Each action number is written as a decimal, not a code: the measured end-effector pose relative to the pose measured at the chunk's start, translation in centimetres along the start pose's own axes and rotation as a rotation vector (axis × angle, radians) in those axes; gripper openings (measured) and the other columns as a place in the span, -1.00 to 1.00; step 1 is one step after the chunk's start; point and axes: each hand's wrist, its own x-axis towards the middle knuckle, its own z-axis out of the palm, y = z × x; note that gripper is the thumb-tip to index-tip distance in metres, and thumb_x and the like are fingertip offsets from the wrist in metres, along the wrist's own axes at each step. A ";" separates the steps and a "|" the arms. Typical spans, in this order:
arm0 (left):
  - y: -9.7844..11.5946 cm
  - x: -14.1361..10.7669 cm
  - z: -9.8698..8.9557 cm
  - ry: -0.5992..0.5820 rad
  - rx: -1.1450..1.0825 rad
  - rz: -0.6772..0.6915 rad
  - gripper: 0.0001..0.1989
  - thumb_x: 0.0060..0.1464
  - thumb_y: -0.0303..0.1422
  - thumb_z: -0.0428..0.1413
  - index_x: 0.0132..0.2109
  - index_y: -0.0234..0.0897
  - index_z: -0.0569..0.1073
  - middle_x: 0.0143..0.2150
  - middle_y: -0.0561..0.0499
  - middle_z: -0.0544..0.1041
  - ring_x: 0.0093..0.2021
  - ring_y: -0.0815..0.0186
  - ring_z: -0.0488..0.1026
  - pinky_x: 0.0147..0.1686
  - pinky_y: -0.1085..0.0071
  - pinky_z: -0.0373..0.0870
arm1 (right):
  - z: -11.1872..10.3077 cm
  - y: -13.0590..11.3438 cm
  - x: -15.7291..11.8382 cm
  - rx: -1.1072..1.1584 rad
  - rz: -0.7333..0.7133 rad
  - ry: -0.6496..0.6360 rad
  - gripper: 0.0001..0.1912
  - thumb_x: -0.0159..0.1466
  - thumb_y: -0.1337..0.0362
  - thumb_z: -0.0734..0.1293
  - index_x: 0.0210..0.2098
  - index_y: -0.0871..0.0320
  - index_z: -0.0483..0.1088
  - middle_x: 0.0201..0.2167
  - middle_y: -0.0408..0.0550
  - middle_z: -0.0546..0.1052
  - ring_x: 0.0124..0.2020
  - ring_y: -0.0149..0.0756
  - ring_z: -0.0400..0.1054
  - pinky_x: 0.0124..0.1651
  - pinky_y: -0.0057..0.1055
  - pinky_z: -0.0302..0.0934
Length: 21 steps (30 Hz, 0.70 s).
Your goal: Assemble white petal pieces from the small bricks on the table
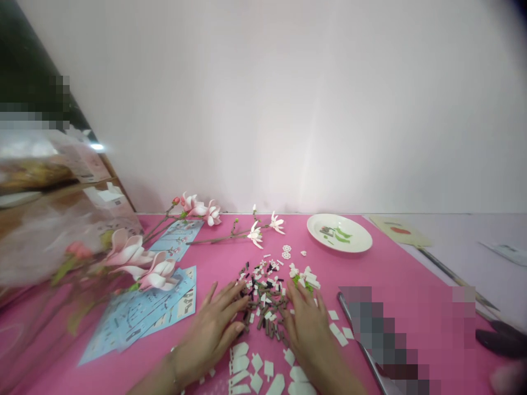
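Observation:
A pile of small brown, black and white pieces [267, 302] lies on the pink table cover between my two hands. My left hand [216, 323] rests at the pile's left edge, palm down with fingers spread, its fingertips touching brown pieces. On the other side my right hand [310, 323] lies with fingers spread, close to a cluster of white and green pieces [305, 278]. Neither hand holds anything. Larger white flat pieces [240, 365] are spread nearer to me, below and between the wrists.
Pink flower stems [127, 247] and blue printed sheets [144, 312] lie at the left. A white flower stem [222, 239] is behind the pile. A white plate [358, 236] holds green pieces. Black-handled scissors [500, 337] lie far right, beside a long thin tool [448, 271].

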 end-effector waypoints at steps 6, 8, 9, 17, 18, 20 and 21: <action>-1.1 -0.2 0.9 0.041 0.045 -0.037 -0.60 0.28 -0.26 -0.10 0.23 -0.10 0.26 0.31 -0.06 0.19 0.32 0.09 0.07 0.24 -0.16 -0.09 | -1.0 -0.9 -0.3 0.108 0.070 -0.078 -0.51 0.31 0.33 0.07 0.22 0.21 0.21 0.15 0.03 0.37 0.26 -0.08 0.08 0.33 0.00 -0.18; -1.6 0.0 1.3 0.024 0.041 -0.103 -0.59 0.28 -0.23 -0.11 0.23 -0.14 0.27 0.31 -0.08 0.19 0.31 0.08 0.09 0.24 -0.14 -0.06 | -1.1 -0.8 -0.4 0.143 0.081 -0.108 -0.49 0.31 0.32 0.08 0.24 0.20 0.16 0.17 0.02 0.34 0.28 -0.07 0.04 0.34 0.03 -0.21; -1.8 0.0 1.5 0.017 0.037 -0.141 -0.58 0.28 -0.21 -0.12 0.23 -0.16 0.27 0.31 -0.10 0.19 0.30 0.08 0.11 0.24 -0.14 -0.04 | -1.2 -0.8 -0.4 0.159 0.084 -0.114 -0.48 0.31 0.32 0.07 0.25 0.20 0.15 0.17 0.02 0.34 0.29 -0.07 0.03 0.34 0.03 -0.22; -1.2 0.3 2.1 -0.110 -0.061 -0.211 -0.50 0.27 -0.14 -0.14 0.28 -0.20 0.19 0.32 -0.10 0.14 0.32 0.12 0.07 0.25 -0.04 0.01 | -1.6 -1.0 -0.6 0.184 0.093 -0.156 -0.49 0.34 0.26 0.06 0.26 0.19 0.14 0.19 0.04 0.30 0.30 -0.06 0.00 0.34 0.01 -0.20; -1.0 0.3 2.0 -0.114 -0.070 -0.195 -0.50 0.27 -0.14 -0.13 0.28 -0.19 0.19 0.33 -0.10 0.13 0.32 0.11 0.06 0.25 -0.04 0.03 | -1.5 -0.9 -0.7 0.176 0.084 -0.149 -0.49 0.35 0.25 0.06 0.26 0.19 0.14 0.19 0.04 0.31 0.30 -0.06 0.00 0.34 0.01 -0.18; -0.7 0.3 1.9 -0.104 -0.087 -0.155 -0.51 0.27 -0.16 -0.11 0.29 -0.15 0.18 0.33 -0.08 0.12 0.32 0.10 0.05 0.25 -0.02 0.04 | -1.2 -0.8 -0.8 0.166 0.060 -0.140 -0.50 0.35 0.26 0.05 0.26 0.17 0.14 0.19 0.05 0.31 0.29 -0.05 0.01 0.32 0.03 -0.15; -0.7 0.3 1.8 -0.094 -0.096 -0.135 -0.52 0.27 -0.18 -0.10 0.29 -0.14 0.17 0.33 -0.07 0.13 0.32 0.11 0.06 0.25 -0.01 0.04 | -1.1 -0.8 -0.8 0.166 0.050 -0.137 -0.50 0.35 0.27 0.05 0.26 0.17 0.15 0.18 0.04 0.32 0.29 -0.04 0.02 0.32 0.04 -0.14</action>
